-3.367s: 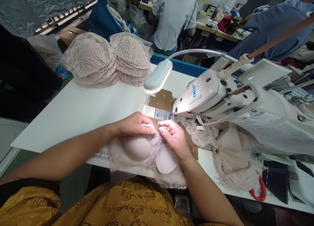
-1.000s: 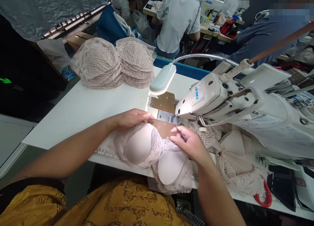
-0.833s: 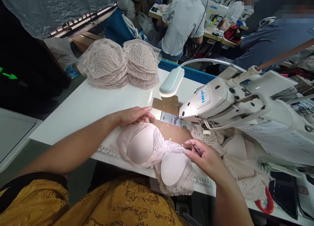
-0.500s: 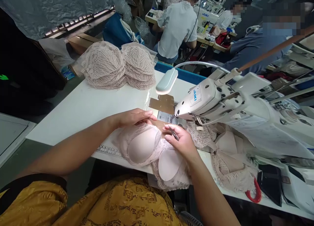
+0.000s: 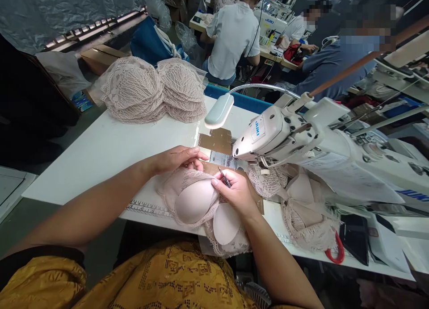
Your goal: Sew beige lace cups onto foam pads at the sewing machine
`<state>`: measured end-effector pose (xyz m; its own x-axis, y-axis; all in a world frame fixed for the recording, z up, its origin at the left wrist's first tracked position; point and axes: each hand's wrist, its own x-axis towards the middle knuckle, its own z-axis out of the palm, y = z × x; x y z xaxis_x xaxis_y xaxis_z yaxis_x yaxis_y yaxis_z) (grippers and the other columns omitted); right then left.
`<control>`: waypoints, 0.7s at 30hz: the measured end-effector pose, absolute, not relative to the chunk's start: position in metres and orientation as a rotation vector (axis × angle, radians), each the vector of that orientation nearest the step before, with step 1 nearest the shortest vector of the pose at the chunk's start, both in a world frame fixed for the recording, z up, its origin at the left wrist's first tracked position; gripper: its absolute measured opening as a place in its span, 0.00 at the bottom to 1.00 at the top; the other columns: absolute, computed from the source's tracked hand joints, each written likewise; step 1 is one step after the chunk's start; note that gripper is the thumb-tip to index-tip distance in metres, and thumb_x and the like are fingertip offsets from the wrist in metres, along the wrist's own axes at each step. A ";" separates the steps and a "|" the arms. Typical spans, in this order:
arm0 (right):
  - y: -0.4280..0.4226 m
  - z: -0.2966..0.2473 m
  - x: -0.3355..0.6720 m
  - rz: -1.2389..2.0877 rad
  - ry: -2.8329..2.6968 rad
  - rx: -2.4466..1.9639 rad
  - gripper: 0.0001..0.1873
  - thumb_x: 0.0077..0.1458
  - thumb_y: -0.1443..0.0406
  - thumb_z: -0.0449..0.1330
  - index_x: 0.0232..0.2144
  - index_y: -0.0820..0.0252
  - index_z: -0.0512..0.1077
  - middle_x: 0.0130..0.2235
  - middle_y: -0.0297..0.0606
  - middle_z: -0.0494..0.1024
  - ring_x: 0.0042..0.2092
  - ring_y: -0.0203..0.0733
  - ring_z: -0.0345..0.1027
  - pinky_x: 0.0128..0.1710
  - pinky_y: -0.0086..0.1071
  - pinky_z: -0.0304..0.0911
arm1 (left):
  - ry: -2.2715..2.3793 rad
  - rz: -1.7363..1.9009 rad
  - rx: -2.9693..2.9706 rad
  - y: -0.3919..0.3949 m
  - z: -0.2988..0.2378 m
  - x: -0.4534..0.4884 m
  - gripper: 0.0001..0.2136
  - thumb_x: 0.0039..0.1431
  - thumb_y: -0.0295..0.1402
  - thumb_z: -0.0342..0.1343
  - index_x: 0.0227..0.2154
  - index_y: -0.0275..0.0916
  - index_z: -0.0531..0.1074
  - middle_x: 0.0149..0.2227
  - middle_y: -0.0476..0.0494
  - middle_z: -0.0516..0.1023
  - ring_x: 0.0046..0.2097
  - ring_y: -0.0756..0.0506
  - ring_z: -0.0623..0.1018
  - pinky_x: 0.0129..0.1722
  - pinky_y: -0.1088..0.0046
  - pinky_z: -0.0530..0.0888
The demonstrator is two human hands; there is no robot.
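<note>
A pale pink lace bra lies at the table's front edge, its smooth cup linings facing up and one cup hanging partly over the edge. My right hand pinches the bra's upper edge between the cups with thumb and finger. Dark, slim tweezers are also held in that hand, pointing up and left. My left hand is at the far side of the left cup, fingers loosely bent and apart, the lower ones close to the lace edge. Whether they touch it is hard to see.
Right of my hands stands a sewing machine with a lamp over its plate. Stacked lace cups sit at the back left. More lace pieces and red-handled scissors lie right. Co-workers sit beyond.
My right hand has moved to the bra's upper edge and now pinches it, folding the lace over. The left fingers have spread slightly. The whole view has shifted a little.
</note>
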<state>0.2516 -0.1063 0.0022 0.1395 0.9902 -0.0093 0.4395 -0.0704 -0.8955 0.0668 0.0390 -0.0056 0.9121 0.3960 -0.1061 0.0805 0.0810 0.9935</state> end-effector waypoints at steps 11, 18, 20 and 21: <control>-0.111 0.002 0.254 0.901 -1.358 -1.608 0.07 0.54 0.62 0.60 0.27 0.59 0.70 0.27 0.31 0.69 0.29 0.35 0.60 0.27 0.27 0.56 | 0.349 0.213 1.773 0.043 -0.005 0.064 0.20 0.63 0.45 0.53 0.51 0.38 0.73 0.44 0.42 0.78 0.45 0.45 0.75 0.46 0.70 0.69; -0.106 -0.004 0.255 1.210 -1.289 -1.591 0.09 0.55 0.63 0.56 0.35 0.59 0.75 0.31 0.33 0.73 0.31 0.37 0.63 0.29 0.29 0.59 | 0.390 0.116 2.019 0.046 -0.002 0.060 0.15 0.55 0.35 0.59 0.45 0.38 0.76 0.40 0.46 0.79 0.39 0.47 0.75 0.37 0.75 0.69; -0.104 -0.007 0.255 1.262 -1.247 -1.572 0.09 0.54 0.63 0.57 0.34 0.59 0.75 0.29 0.32 0.72 0.30 0.37 0.62 0.29 0.29 0.58 | 0.438 0.186 2.081 0.043 0.003 0.060 0.14 0.55 0.34 0.57 0.44 0.38 0.75 0.39 0.46 0.78 0.37 0.48 0.75 0.37 0.75 0.69; -0.104 -0.009 0.255 1.266 -1.225 -1.562 0.09 0.54 0.62 0.57 0.33 0.59 0.76 0.29 0.32 0.71 0.30 0.37 0.62 0.29 0.29 0.58 | 0.477 0.256 2.125 0.040 0.006 0.060 0.13 0.55 0.34 0.56 0.42 0.38 0.75 0.37 0.47 0.78 0.36 0.48 0.74 0.36 0.75 0.68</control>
